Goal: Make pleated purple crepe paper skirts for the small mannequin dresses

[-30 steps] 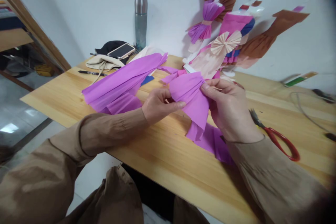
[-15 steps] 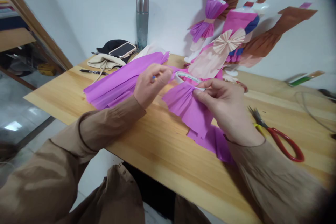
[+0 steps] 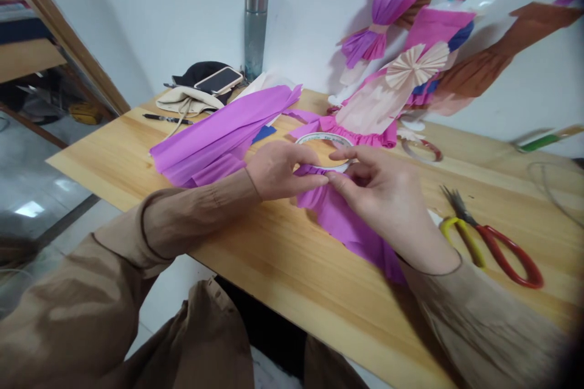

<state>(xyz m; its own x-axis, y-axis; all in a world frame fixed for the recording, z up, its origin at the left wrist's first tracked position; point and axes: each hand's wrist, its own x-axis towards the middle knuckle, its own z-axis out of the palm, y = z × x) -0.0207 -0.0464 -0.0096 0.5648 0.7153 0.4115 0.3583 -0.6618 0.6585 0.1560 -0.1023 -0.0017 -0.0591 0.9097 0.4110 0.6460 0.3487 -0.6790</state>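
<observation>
A white tape-like ring (image 3: 325,135) with print on its inner face is held just above the wooden table. Purple crepe paper (image 3: 335,213) hangs from its near edge, gathered into small pleats there. My left hand (image 3: 280,171) is closed, thumb in front and fingers behind, on the pleats at the ring's near left. Beside it my right hand (image 3: 387,197) pinches the ring and the gathered paper between thumb and fingers. The two thumbs nearly meet. The fingers partly hide the ring's near edge.
A long purple crepe sheet (image 3: 214,137) lies left, near a pen (image 3: 166,118) and phone (image 3: 219,81). Scissors (image 3: 466,214) rest by my right forearm. Paper-dressed figures (image 3: 374,55) lean against the wall behind; a steel flask (image 3: 255,36) stands at the back.
My left hand has come down and right, from beside the ring onto the gathered paper. The ring has tipped so its opening shows more. My view has shifted slightly.
</observation>
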